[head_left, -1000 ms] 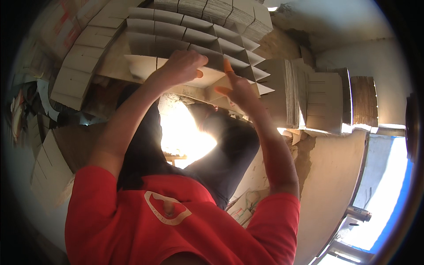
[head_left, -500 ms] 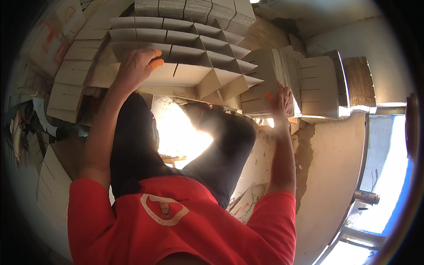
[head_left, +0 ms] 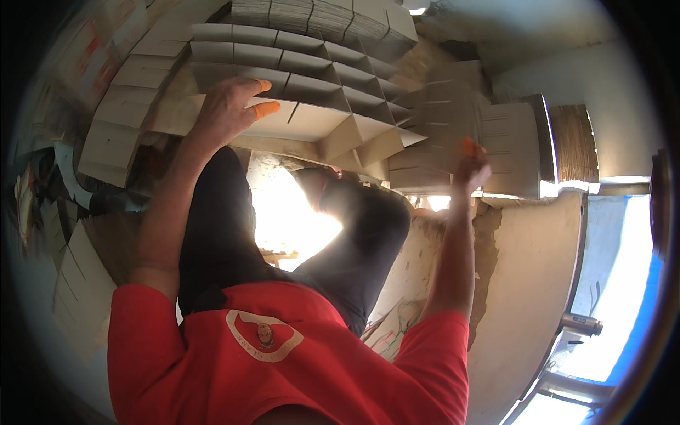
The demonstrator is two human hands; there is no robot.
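A grid of interlocked cardboard dividers (head_left: 312,122) stands in front of me. My left hand (head_left: 230,113) is over its near left corner, thumb and forefinger apart in orange finger covers; the other fingers are curled and partly hidden. Off to the right, my right hand (head_left: 472,170) is closed at the lower edge of a slotted cardboard strip (head_left: 448,106), smeared by motion. An orange cover shows on a fingertip of this hand too. The strip is in front of the stack of cardboard strips (head_left: 510,145) on the right.
More stacked cardboard (head_left: 322,20) lies beyond the grid. A row of slotted strips (head_left: 113,113) runs along the left, with a printed carton (head_left: 92,57) behind it. Bundled brown cardboard (head_left: 575,142) stands far right. My knees (head_left: 368,219) are below the grid.
My right hand has moved slightly right and down from the stack, with a slotted cardboard strip now blurred beside it. The left hand's thumb and forefinger have spread a little; the view has shifted slightly.
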